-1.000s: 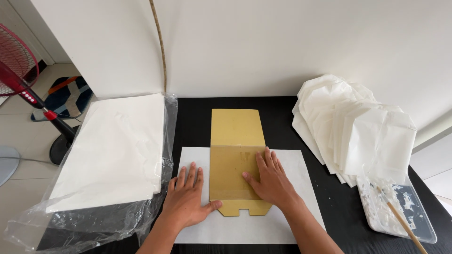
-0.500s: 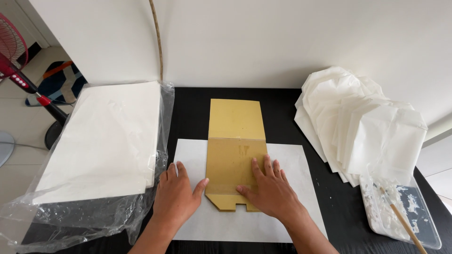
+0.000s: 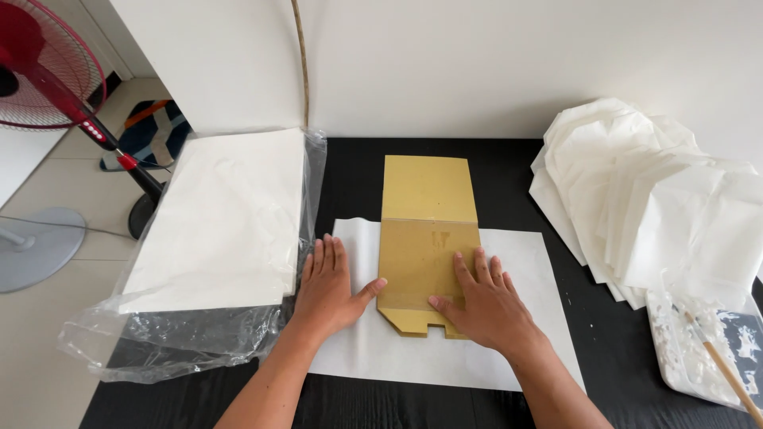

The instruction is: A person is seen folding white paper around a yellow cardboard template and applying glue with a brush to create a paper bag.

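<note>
Golden-brown card template (image 3: 429,238) lies at the centre of the black worktop (image 3: 509,171) on a white paper sheet (image 3: 524,318). Left hand (image 3: 330,290) rests flat and spread on the sheet, thumb touching the card's 9 o'clock edge. Right hand (image 3: 485,306) presses flat, fingers splayed, on the card's 5 o'clock corner. Neither grips anything. Folded white papers (image 3: 652,206) pile up at 3 o'clock.

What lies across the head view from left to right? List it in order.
Red fan → stack of white paper in clear plastic wrap → left hand → brown card template → right hand → pile of folded white paper → glue tray with brush.
</note>
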